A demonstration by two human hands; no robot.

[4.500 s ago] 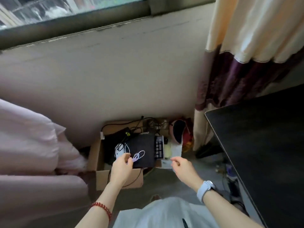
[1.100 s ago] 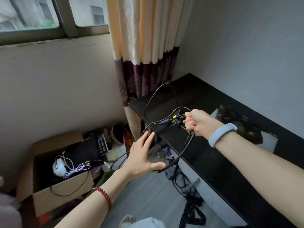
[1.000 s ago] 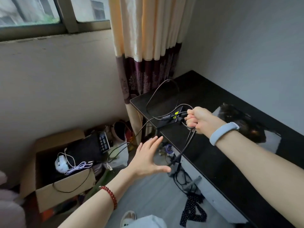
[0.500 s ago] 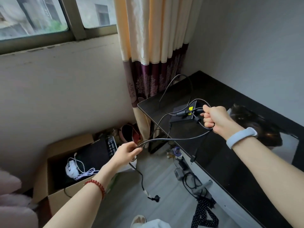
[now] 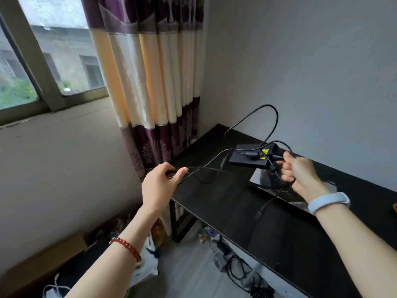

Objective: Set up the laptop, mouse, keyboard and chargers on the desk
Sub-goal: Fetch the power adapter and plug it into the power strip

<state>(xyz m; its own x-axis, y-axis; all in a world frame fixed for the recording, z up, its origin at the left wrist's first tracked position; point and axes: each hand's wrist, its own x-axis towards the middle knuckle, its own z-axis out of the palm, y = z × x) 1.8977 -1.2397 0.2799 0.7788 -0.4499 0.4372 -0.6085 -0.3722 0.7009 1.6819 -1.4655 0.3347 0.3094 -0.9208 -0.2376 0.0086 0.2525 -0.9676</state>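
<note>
Near left, a cardboard box (image 5: pixel 43 261) sits on the floor beside a white bag (image 5: pixel 146 267); loose cables (image 5: pixel 236 269) lie on the floor under the desk (image 5: pixel 225 201). The 2 forearms reach forward from the near edge, the left with a red bead bracelet (image 5: pixel 125 248), the right with a pale wristband (image 5: pixel 328 202). The left hand (image 5: pixel 159 186) is at the desk's left corner, thumb and fingers pinching a thin black cord (image 5: pixel 206 167). The right hand (image 5: pixel 300 173), fingers curled tight, grips a bundle of the same cord above the desk. The charger brick (image 5: pixel 249 159), black with a yellow label, is just left of the right fist; whether it rests on the desk cannot be told. A cord loop rises behind it. Far left are the curtain (image 5: pixel 150 72) and window (image 5: pixel 53 50).
</note>
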